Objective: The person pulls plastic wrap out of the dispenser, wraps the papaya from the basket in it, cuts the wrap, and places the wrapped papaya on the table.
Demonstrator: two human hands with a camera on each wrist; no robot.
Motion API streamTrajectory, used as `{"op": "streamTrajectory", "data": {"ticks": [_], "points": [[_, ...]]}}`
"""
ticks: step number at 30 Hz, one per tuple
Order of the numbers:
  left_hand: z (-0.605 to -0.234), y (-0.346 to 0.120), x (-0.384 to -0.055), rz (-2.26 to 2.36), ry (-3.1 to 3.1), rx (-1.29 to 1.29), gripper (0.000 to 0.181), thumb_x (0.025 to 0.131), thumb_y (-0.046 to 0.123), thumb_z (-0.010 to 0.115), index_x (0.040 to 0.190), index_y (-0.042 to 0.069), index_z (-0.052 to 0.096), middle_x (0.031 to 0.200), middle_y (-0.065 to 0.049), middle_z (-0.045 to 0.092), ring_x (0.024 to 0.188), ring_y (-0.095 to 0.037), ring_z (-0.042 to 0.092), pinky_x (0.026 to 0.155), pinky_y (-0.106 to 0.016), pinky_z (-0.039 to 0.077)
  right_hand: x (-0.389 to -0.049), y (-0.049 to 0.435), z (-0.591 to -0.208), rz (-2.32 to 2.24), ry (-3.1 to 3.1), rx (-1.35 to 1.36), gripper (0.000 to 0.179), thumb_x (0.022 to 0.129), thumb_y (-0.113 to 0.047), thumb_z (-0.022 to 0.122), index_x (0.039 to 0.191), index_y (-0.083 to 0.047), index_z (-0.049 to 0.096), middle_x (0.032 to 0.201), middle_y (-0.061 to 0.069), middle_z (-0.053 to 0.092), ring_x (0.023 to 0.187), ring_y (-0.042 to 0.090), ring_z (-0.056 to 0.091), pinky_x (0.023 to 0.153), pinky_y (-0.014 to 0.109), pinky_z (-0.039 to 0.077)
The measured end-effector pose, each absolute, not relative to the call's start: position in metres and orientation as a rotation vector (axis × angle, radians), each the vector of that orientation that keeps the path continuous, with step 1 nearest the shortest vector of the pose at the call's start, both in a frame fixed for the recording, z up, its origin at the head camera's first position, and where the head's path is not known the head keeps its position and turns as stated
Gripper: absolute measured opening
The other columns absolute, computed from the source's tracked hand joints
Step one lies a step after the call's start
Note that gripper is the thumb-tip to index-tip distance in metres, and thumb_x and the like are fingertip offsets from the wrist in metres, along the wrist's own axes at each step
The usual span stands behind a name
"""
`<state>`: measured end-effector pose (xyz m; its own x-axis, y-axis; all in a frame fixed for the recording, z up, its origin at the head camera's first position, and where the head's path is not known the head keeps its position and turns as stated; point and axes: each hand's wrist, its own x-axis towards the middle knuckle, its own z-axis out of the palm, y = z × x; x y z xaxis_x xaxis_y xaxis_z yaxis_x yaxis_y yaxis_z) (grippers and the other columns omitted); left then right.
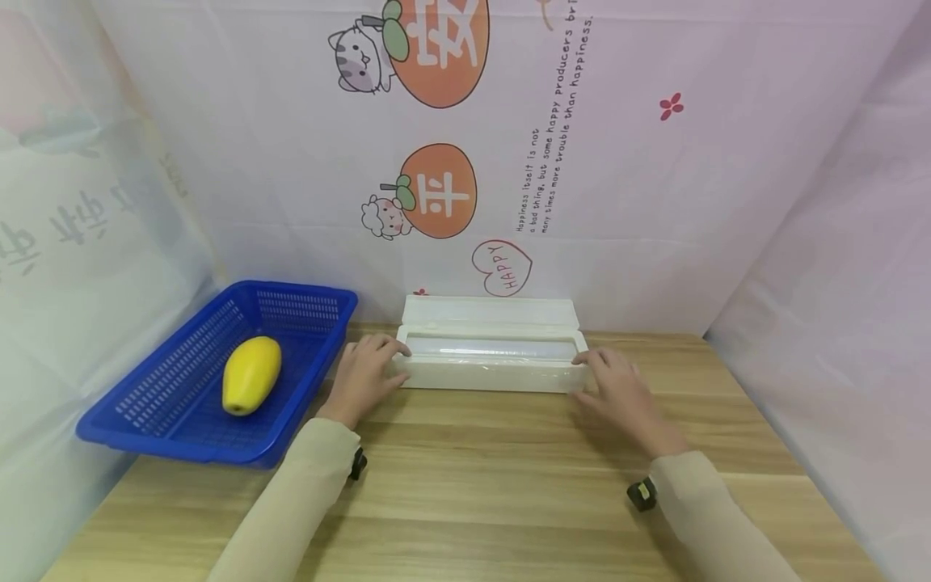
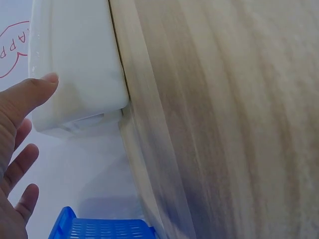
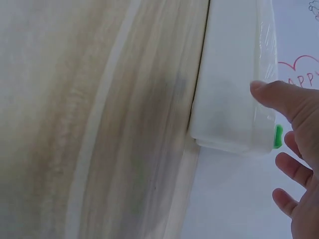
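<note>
A long white cling film dispenser [image 1: 487, 376] lies across the back of the table, its hinged lid [image 1: 487, 311] raised against the wall sheet. Inside its slot shows a pale, shiny film roll [image 1: 494, 348]. At the dispenser's left end, my left hand [image 1: 366, 373] touches the corner with loosely bent fingers. My right hand [image 1: 621, 396] does the same at the right end. In the left wrist view the thumb [image 2: 42, 89] lies at the front edge while the other fingers stay apart. The right thumb [image 3: 269, 93] meets the dispenser's edge similarly.
To the left, a blue plastic basket [image 1: 182, 449] holds a yellow papaya-like fruit [image 1: 251, 376]. Printed sheets hang behind and on both sides of the wooden table [image 1: 494, 501]. A small green piece [image 3: 278, 137] shows by the dispenser's right end.
</note>
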<state>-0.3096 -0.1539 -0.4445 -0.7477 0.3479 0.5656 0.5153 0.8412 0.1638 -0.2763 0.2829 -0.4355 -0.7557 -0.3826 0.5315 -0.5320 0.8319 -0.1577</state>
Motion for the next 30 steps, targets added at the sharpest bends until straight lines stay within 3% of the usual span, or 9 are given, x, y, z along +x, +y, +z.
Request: {"op": "streamTrajectory", "data": {"ticks": [8, 13, 30], "points": [[-0.442, -0.151, -0.313, -0.465, -2.548, -0.615, 0.031, 0.078, 0.027, 0.088, 0.103, 0.022, 0.07, 0.111, -0.001, 0.067, 0.109, -0.026, 0.058, 0.091, -0.047, 0.045, -0.288, 0.289, -0.439, 0.411, -2.543, 0.644, 0.046, 0.077, -0.011, 0.086, 0.114, -0.01, 0.059, 0.115, 0.019, 0.056, 0.107, 0.039, 0.053, 0.084, 0.061, 0.045], [-0.441, -0.151, -0.314, -0.489, -2.556, -0.612, 0.027, 0.08, 0.024, 0.087, 0.101, 0.021, 0.07, 0.111, -0.001, 0.069, 0.109, -0.026, 0.058, 0.09, -0.047, 0.045, -0.295, 0.289, -0.443, 0.434, -2.552, 0.652, 0.039, 0.081, -0.008, 0.083, 0.112, -0.011, 0.059, 0.119, 0.018, 0.056, 0.11, 0.039, 0.052, 0.091, 0.063, 0.043], [-0.438, -0.163, -0.315, -0.41, -2.498, -0.674, 0.01, 0.089, 0.031, 0.078, 0.097, 0.025, 0.08, 0.103, 0.006, 0.074, 0.097, -0.019, 0.061, 0.083, -0.041, 0.047, -0.296, 0.282, -0.447, 0.525, -2.501, 0.705, 0.019, 0.094, -0.019, 0.072, 0.112, -0.016, 0.065, 0.12, 0.011, 0.062, 0.115, 0.038, 0.052, 0.093, 0.06, 0.04]]}}
